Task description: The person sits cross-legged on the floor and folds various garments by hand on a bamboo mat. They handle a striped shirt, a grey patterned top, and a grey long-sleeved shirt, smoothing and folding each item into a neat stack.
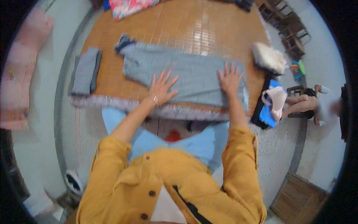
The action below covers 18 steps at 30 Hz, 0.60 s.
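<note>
A grey garment [194, 71] lies spread lengthwise across the brown table in front of me. Its left end has a dark blue, bunched part [125, 43]; I cannot tell what kind of garment it is. My left hand [163, 87] rests flat on its near edge, left of the middle, fingers spread. Toward the right end, my right hand [230, 78] also presses flat on the cloth with fingers apart. Neither hand grips anything.
Folded grey clothing [85, 72] sits at the table's [175, 26] left edge. On the right are a cream fluffy item [269, 58] and black, blue and pink clothes [274, 100]. Pink patterned cloth [130, 7] lies at the far edge. Another person's legs [300, 104] show at right.
</note>
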Each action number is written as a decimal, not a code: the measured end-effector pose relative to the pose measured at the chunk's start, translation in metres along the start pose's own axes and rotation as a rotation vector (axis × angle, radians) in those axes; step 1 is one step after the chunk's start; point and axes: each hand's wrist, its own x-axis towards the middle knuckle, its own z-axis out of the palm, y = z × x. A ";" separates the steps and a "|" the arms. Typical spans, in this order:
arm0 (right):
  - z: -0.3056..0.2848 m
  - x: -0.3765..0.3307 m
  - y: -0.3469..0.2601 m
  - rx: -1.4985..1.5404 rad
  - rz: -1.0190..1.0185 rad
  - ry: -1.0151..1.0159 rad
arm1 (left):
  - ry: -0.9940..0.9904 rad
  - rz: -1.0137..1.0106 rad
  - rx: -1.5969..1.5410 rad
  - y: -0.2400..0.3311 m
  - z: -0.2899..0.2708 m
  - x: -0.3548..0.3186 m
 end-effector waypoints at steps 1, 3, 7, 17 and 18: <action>-0.002 0.001 0.004 -0.005 0.006 -0.010 | 0.024 -0.024 -0.040 -0.007 0.004 -0.002; 0.008 -0.005 0.010 0.025 0.024 -0.022 | 0.072 -0.062 -0.096 -0.019 0.014 -0.010; -0.006 0.002 -0.020 0.016 0.173 -0.170 | 0.256 -0.143 -0.099 -0.045 0.016 -0.024; -0.039 -0.037 -0.206 0.400 -0.424 0.076 | 0.755 -0.712 -0.287 -0.081 0.020 -0.014; -0.031 -0.045 -0.215 0.410 -0.458 0.018 | 0.775 -0.719 -0.312 -0.087 0.020 -0.011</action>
